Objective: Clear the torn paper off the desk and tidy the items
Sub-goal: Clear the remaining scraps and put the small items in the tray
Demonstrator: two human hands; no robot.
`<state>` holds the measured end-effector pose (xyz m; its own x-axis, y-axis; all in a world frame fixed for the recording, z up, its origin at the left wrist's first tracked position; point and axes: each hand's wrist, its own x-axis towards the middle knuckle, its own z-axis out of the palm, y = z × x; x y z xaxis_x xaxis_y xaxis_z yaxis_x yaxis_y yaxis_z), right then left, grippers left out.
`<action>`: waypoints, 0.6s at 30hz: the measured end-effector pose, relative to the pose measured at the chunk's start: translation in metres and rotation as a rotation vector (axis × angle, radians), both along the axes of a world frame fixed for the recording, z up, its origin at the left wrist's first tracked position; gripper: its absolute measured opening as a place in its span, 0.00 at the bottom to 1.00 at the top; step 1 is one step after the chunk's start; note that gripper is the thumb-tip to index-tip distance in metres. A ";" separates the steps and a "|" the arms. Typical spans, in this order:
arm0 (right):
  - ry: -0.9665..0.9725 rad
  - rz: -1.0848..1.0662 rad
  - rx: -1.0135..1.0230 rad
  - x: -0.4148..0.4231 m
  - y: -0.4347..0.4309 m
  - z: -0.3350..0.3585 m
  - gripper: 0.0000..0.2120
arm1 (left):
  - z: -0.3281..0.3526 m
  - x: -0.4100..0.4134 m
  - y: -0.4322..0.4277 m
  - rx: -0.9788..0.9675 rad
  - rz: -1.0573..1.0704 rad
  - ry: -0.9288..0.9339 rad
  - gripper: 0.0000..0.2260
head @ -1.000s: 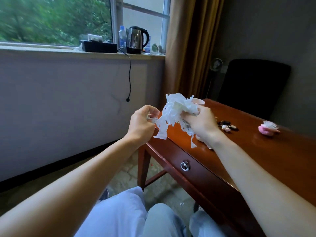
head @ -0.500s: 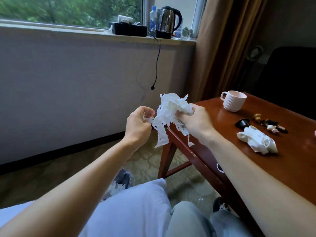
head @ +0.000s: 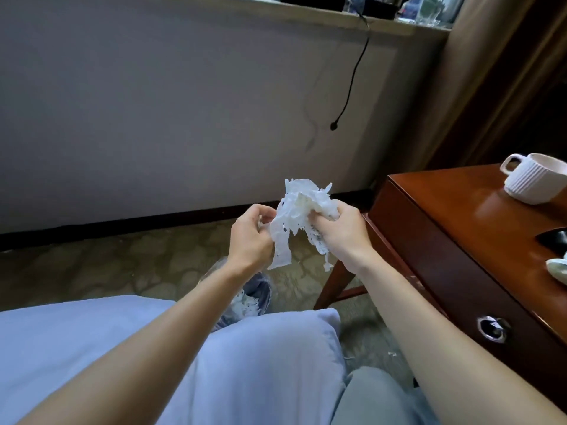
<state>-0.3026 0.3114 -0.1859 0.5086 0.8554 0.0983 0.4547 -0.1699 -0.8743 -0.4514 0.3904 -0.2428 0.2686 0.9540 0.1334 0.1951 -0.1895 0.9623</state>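
Observation:
A bunch of torn white paper [head: 294, 216] hangs between my two hands, left of the wooden desk [head: 454, 216] and above the carpet. My left hand [head: 250, 237] pinches its left side with curled fingers. My right hand [head: 343, 231] grips the crumpled right part, and loose strips dangle below. On the floor under my hands lies a clear plastic bag [head: 248, 299] with white scraps inside, partly hidden by my left forearm.
A ribbed white mug [head: 534, 182] stands on the desk's far corner. A dark object [head: 553, 237] and a white object [head: 558, 268] sit at the right edge. The desk drawer has a ring pull [head: 492, 328]. A black cord [head: 352, 72] hangs from the windowsill.
My view has swung left and down, away from the desk toward the floor. Both hands carried the paper bunch off the desk edge and now hold it over the bag.

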 end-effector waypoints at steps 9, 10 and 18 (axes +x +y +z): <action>0.052 0.023 -0.077 -0.014 0.043 -0.067 0.09 | -0.058 -0.020 0.025 -0.064 0.088 0.076 0.18; 0.055 0.026 -0.087 -0.015 0.048 -0.074 0.09 | -0.065 -0.021 0.028 -0.074 0.096 0.075 0.18; 0.205 0.017 -0.175 -0.038 0.078 -0.140 0.07 | -0.127 -0.034 0.049 -0.154 0.148 0.074 0.16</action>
<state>-0.3403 0.3898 -0.3260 0.4880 0.8590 -0.1550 0.2752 -0.3200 -0.9066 -0.4852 0.4390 -0.3702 0.1280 0.9913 -0.0315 0.2814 -0.0058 0.9596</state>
